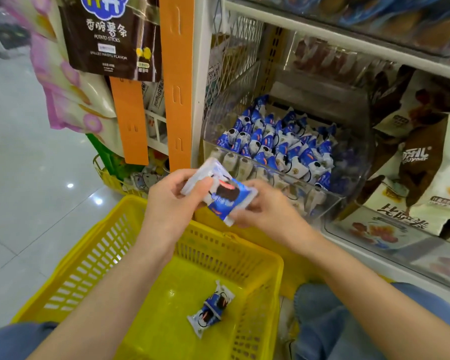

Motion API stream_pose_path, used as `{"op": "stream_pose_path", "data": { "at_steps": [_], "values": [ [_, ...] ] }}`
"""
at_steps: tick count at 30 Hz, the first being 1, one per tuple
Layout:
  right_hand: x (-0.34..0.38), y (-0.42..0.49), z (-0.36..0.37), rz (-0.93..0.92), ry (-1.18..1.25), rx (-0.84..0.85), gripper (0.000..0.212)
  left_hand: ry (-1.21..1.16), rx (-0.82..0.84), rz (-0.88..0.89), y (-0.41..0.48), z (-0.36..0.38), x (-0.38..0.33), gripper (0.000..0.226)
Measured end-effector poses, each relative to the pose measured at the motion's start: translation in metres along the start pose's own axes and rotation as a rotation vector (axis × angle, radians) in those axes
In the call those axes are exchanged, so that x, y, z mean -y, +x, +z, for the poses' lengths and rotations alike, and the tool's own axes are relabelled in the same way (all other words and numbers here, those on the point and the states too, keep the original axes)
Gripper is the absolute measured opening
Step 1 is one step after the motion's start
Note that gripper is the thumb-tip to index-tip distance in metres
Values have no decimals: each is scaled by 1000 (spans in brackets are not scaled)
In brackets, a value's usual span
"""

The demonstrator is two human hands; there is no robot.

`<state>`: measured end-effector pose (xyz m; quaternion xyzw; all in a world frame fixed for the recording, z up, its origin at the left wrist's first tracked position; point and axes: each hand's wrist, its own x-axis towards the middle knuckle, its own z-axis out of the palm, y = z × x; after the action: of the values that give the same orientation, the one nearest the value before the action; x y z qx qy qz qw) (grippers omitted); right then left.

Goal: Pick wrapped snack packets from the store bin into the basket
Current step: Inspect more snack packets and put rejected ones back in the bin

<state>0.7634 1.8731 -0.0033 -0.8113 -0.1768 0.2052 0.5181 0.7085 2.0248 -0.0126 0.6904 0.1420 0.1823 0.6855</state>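
A blue-and-white wrapped snack packet (225,197) is held above the far rim of the yellow basket (94,258). My left hand (176,196) grips its left end with curled fingers. My right hand (264,207) pinches its right end. Two more packets (211,307) of the same kind lie on the basket's floor. Behind my hands, a clear plastic bin (348,162) on the low shelf holds several such packets (278,144).
Brown snack bags (421,162) fill the shelf to the right. An orange hanging strip (178,81) and a potato-stick bag (107,35) hang at left. A second yellow basket (109,178) sits behind. My knees (348,320) flank the basket; tiled floor lies left.
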Motion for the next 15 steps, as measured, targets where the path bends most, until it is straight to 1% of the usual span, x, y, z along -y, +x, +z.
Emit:
{"op": "stream_pose_path", "data": {
  "at_steps": [2,4,5,6,8,10,11,13,15],
  "values": [
    [-5,-1,3,-10,-162,80,50,82,25,38,-2,0,3,14],
    [-9,-2,5,-85,-306,93,61,111,42,54,-2,0,5,20],
    [-9,-2,5,-126,-332,80,60,135,52,62,-2,-1,5,22],
    [-8,-2,5,-161,-320,55,53,174,71,70,-2,-2,6,23],
    [-7,-2,4,-228,-238,-13,28,264,160,54,-3,-2,8,24],
    [-6,0,2,-257,-185,-82,7,260,240,3,-5,0,9,22],
    [-6,1,2,-246,-159,-102,2,217,248,-31,-6,1,10,23],
    [-6,3,2,-208,-118,-112,5,164,215,-84,-6,3,10,24],
    [-8,3,3,-213,-130,-98,10,211,169,-69,-4,3,11,21]
  ]
}}
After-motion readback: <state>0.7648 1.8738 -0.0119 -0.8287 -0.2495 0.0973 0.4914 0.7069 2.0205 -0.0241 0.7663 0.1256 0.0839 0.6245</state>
